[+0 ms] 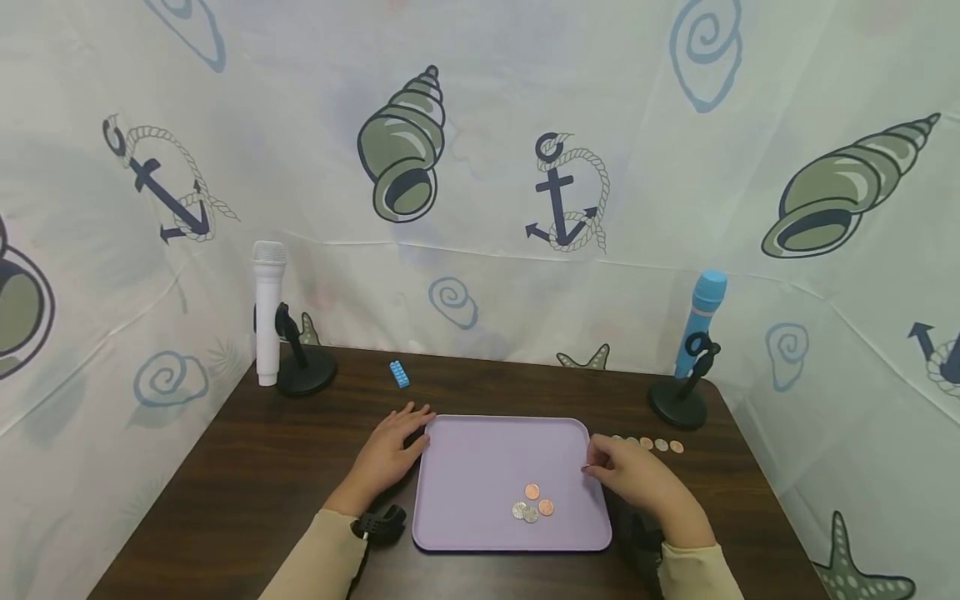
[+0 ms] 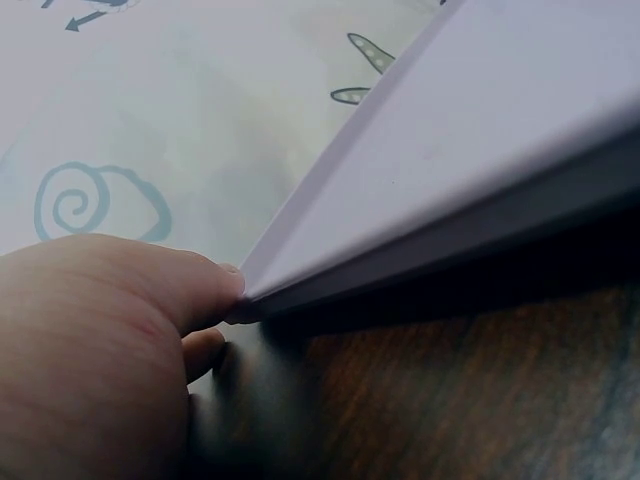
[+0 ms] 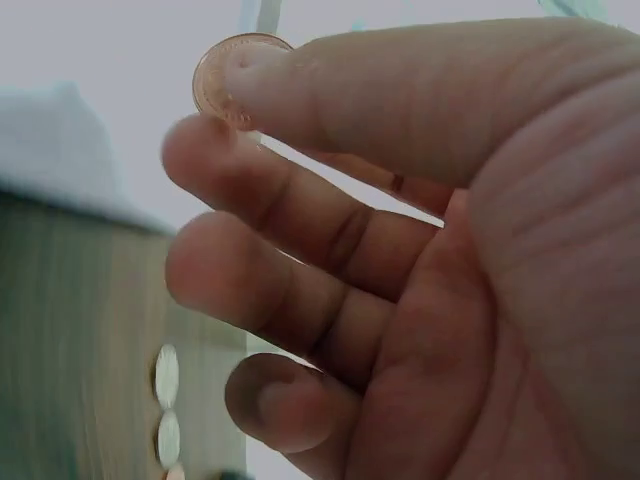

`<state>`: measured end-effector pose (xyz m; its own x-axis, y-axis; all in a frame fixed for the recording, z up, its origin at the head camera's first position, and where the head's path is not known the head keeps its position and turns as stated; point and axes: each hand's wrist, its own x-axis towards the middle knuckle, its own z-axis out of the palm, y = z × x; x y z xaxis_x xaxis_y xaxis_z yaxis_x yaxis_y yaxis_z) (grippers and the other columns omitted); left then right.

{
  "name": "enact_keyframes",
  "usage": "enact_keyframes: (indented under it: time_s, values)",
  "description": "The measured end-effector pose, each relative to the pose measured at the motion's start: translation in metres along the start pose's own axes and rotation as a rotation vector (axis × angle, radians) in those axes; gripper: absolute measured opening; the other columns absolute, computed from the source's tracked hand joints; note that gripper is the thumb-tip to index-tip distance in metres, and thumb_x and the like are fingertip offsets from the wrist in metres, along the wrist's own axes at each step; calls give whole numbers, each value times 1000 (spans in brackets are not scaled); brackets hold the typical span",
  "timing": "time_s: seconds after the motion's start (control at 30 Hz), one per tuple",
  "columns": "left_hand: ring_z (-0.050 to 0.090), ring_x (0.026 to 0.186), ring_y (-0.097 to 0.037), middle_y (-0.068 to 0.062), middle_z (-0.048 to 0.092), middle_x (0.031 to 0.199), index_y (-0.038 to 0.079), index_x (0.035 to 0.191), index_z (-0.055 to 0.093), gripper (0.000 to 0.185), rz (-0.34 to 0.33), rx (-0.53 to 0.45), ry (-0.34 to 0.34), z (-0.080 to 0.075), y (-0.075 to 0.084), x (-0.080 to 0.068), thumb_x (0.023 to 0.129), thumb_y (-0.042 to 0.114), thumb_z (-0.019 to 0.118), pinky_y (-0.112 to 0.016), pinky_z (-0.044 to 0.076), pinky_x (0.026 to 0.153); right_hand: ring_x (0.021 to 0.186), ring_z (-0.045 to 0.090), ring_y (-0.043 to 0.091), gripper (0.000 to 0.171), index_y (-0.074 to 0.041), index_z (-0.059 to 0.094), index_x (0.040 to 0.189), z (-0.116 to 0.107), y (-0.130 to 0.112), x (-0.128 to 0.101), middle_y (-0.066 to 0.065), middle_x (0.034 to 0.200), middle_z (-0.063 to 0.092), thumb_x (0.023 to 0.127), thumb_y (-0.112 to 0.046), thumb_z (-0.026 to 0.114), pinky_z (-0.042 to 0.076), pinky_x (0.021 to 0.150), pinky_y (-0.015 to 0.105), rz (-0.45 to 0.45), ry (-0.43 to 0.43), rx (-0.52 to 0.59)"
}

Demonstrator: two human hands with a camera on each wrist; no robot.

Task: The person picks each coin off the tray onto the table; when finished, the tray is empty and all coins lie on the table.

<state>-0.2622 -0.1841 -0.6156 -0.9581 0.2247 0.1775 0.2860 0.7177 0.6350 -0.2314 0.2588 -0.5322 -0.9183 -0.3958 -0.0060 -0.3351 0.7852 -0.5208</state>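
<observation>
A white microphone (image 1: 267, 333) stands upright in a round-based black stand (image 1: 307, 377), beyond the left fingers (image 1: 405, 422) and farther left. Nearer, a small light-blue studded brick (image 1: 399, 373) lies just beyond those fingertips. Beyond the right fingers (image 1: 600, 452), to their right, a blue microphone (image 1: 699, 321) tilts in another black stand (image 1: 678, 404). Past all the fingers hangs a pale cloth (image 1: 487, 167) printed with green seashells, navy anchors, blue spirals and starfish.

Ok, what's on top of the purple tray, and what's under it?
Two copper coins and two silver coins lie on the tray. The right hand, pinching another copper coin, covers part of its right rim. The tray hides what's beneath it.
</observation>
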Motion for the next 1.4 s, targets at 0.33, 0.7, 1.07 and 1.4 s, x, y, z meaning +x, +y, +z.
enact_keyframes:
  time_s: [0.33,0.7,1.07,1.4]
  values:
    - [35,166,-32,-5,54,168,19,155,63,47,4,3,11,0,3,0,110,29,67,-61,20,138,76,60,13,13,-18,70,97,-21,37,-11,-5,82,68,98,-20,83,47,76,35,187,118,2]
    - [34,166,-33,-5,53,168,18,156,62,47,6,11,11,0,1,0,110,29,66,-61,20,138,76,58,18,16,-13,70,93,-20,52,-14,1,81,66,97,-22,83,49,66,32,295,113,34]
    - [34,166,-33,-5,53,168,19,156,63,47,7,-2,9,0,-1,-1,110,30,66,-62,20,138,84,55,24,20,-14,71,88,2,59,-6,0,75,67,97,-27,83,40,73,35,359,164,4]
    - [33,167,-31,-3,52,169,21,157,61,48,17,13,-15,-2,-6,-2,110,33,65,-60,19,138,78,58,22,18,-7,70,92,12,52,-7,3,79,69,96,-21,81,45,65,32,391,211,16]
